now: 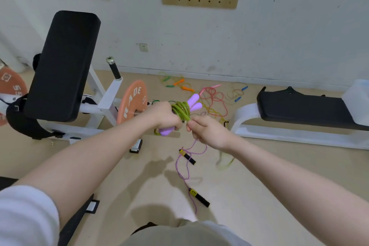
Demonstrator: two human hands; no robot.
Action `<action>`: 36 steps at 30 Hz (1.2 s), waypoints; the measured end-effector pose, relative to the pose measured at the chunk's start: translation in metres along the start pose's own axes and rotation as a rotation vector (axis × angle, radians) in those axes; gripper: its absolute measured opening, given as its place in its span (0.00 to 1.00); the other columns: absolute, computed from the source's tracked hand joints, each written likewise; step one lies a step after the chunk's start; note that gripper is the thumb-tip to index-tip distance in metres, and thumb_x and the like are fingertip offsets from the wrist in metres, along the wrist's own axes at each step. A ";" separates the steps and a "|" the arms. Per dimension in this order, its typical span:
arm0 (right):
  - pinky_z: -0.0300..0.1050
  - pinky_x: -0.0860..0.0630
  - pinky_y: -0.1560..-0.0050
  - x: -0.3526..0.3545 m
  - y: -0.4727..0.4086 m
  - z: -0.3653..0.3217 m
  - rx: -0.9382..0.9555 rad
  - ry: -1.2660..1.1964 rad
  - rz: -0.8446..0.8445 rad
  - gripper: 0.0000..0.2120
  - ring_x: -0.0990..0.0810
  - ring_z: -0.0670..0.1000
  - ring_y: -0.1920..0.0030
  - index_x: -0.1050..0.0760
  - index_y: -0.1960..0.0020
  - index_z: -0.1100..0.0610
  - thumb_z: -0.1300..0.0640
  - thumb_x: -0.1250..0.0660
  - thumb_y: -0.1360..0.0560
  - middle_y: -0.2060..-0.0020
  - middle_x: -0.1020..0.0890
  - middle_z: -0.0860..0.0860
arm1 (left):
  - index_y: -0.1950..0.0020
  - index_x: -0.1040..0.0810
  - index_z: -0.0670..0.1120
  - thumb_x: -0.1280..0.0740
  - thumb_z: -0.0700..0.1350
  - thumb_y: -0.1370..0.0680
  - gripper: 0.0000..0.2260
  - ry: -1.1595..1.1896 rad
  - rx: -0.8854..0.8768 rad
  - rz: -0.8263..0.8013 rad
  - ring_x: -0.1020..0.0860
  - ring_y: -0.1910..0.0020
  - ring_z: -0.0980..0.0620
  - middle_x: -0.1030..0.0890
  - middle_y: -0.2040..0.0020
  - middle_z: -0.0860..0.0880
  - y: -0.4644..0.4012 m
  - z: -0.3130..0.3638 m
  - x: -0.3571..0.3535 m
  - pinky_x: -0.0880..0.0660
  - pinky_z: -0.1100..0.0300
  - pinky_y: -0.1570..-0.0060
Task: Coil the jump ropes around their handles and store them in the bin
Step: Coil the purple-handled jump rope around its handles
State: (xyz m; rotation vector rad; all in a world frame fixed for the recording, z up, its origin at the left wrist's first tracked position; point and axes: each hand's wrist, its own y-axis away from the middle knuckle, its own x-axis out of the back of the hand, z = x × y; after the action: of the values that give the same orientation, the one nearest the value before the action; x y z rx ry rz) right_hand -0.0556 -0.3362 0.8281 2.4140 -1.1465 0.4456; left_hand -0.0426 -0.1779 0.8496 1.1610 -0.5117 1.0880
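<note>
My left hand (164,115) grips two lilac handles (194,102) held together, with a green rope (181,111) coiled round them in several turns. My right hand (207,131) pinches the green rope just right of the coil; a blurred loose loop (225,161) of it hangs below. On the floor lie a purple rope with black-and-yellow handles (187,157), a red rope with pink handles (214,97), a rope with orange and green handles (178,83) and one with blue handles (240,94). A translucent white bin (357,100) stands on the bench at the right edge.
A black padded bench (61,66) on a white frame stands at the left with an orange weight plate (132,101) leaning on it. A low black bench (303,107) runs along the right. Two pegboards hang on the white wall behind.
</note>
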 end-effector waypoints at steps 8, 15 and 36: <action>0.35 0.45 0.75 -0.005 0.018 0.042 -0.071 -0.361 -0.181 0.20 0.42 0.45 0.77 0.36 0.69 0.55 0.45 0.42 0.23 0.77 0.36 0.45 | 0.75 0.31 0.41 0.33 0.44 0.40 0.09 0.199 -0.330 -0.235 0.34 0.77 0.50 0.30 0.79 0.45 0.019 0.008 0.007 0.37 0.65 0.75; 0.33 0.39 0.72 0.024 0.010 0.005 -0.076 0.629 -0.347 0.10 0.30 0.52 0.60 0.30 0.62 0.57 0.62 0.41 0.22 0.64 0.26 0.53 | 0.64 0.27 0.45 0.32 0.47 0.36 0.08 -0.768 -0.663 -0.123 0.29 0.72 0.49 0.26 0.73 0.50 0.043 0.031 0.003 0.32 0.61 0.71; 0.46 0.37 0.64 0.009 0.000 -0.033 0.207 0.807 0.290 0.10 0.24 0.61 0.55 0.36 0.58 0.56 0.50 0.42 0.24 0.62 0.26 0.58 | 0.81 0.33 0.44 0.37 0.43 0.36 0.13 -0.246 -0.197 0.161 0.29 0.78 0.50 0.29 0.85 0.50 0.000 0.005 -0.006 0.29 0.63 0.72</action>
State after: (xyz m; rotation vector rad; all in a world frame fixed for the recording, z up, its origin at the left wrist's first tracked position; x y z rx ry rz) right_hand -0.0533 -0.3251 0.8604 1.8768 -1.0811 1.5193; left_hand -0.0442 -0.1847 0.8458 1.0978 -0.8976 1.0107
